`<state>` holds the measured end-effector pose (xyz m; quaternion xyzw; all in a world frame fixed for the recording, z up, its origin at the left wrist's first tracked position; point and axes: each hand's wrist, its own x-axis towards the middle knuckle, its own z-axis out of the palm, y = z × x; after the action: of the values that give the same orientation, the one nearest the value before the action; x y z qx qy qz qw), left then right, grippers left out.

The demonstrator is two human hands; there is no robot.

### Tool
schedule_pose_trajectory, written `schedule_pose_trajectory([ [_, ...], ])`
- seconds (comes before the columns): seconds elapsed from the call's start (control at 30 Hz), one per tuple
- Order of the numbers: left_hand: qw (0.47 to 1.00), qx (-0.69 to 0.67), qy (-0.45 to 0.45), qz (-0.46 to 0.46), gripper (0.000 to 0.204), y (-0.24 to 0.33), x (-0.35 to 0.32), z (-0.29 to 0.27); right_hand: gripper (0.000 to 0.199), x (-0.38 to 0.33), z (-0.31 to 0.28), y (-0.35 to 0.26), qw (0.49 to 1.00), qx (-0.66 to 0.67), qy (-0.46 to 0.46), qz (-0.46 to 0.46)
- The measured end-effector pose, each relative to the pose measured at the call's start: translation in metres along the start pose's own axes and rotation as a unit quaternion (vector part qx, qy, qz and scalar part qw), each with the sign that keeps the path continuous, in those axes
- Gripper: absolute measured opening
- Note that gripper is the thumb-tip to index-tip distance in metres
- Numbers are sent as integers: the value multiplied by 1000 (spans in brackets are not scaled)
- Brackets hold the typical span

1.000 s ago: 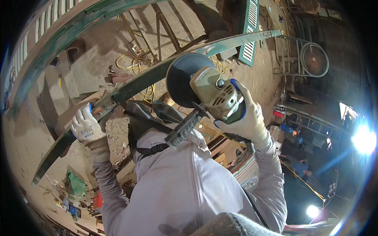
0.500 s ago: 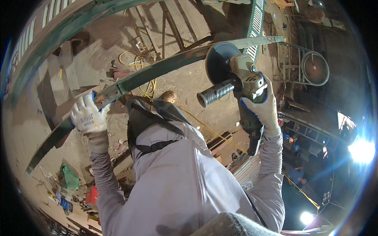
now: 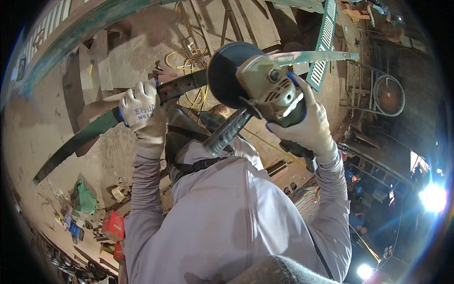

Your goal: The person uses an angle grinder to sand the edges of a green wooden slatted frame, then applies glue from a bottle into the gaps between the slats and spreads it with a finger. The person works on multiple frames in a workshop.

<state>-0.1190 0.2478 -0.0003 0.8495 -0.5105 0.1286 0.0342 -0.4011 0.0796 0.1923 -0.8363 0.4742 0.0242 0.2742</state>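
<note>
Overhead, left grip [image 3: 140,110] clenched round green metal bar [image 3: 94,128]; right grip [image 3: 305,125] wrapped round angle grinder [image 3: 265,90]

bar under left hand: the long curved green metal bar [image 3: 94,130] is covered where the gloved left hand [image 3: 141,111] wraps it; the fingers' inner side is out of sight.
bar behind disc: its middle stretch is hidden by the angle grinder [image 3: 257,92].
grinder body: the rear grip is buried in the gloved right hand [image 3: 302,125].
grinder disc: whether it touches the bar cannot be told.
floor clutter: boxes and a green bag [image 3: 85,201] too small to tell.
right side: washed out by lamp glare [image 3: 432,196].
</note>
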Motion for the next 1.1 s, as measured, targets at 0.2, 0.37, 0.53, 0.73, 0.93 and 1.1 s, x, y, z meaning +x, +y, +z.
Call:
schedule_pose_trajectory([
  [0.2, 995, -89, -42, -25, 77, 6, 0, -15, 107, -1, 2, -22, 998, -16, -53, -6],
  [0.37, 999, -15, -41, -12, 50, -3, -2, 8, 108, -1, -9, -1, 999, -14, -39, 12],
  [0.53, 998, 30, -54, -27, 35, -6, -4, 15, 106, -2, -38, 50, 999, 3, -8, 44],
  [0.73, 998, 28, -3, 57, 76, -16, -2, 6, 101, -4, -93, 147, 997, 12, 16, 77],
  [0.93, 999, 12, -18, 40, 96, -9, 3, -5, 100, -2, -143, 249, 991, 37, 84, 101],
  [1.1, 1000, -27, 8, 12, 115, 50, 18, -37, 99, -4, -186, 329, 982, 22, 135, 127],
])
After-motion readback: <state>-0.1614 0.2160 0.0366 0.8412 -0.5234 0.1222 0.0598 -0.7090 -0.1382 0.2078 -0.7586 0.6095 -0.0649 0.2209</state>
